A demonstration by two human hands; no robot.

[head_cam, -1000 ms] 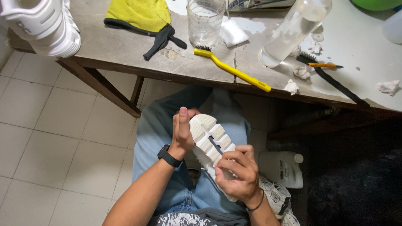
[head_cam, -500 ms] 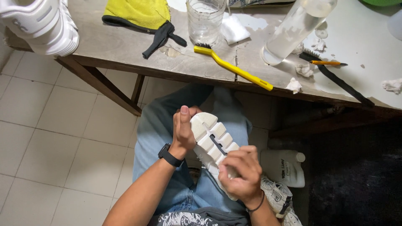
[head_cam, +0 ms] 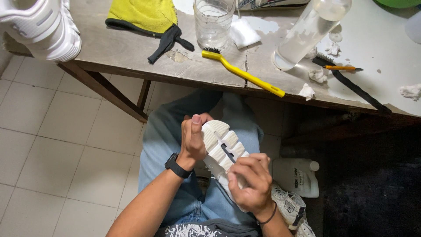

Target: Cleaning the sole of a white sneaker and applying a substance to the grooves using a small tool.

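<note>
Head view. Compared with the frames a second earlier: white shoe [head_cam: 221, 151] unchanged in place over the lap, sole up; right hand [head_cam: 249, 184] shifted slightly down the sole, thin dark tool [head_cam: 226, 153] kept in a sole groove. Judged: groove cleaning under way, advancing heelward.

Left hand [head_cam: 193, 139]: closed around the toe end, thumb upright against the sole edge. Right hand: fingers pressed together, pinching the tool.

Long axis of shoe: diagonal, toe toward upper left and the counter [head_cam: 131, 57], heel toward lower right, hidden beneath the right hand.

Yellow brush [head_cam: 244, 73] idle on counter.
</note>
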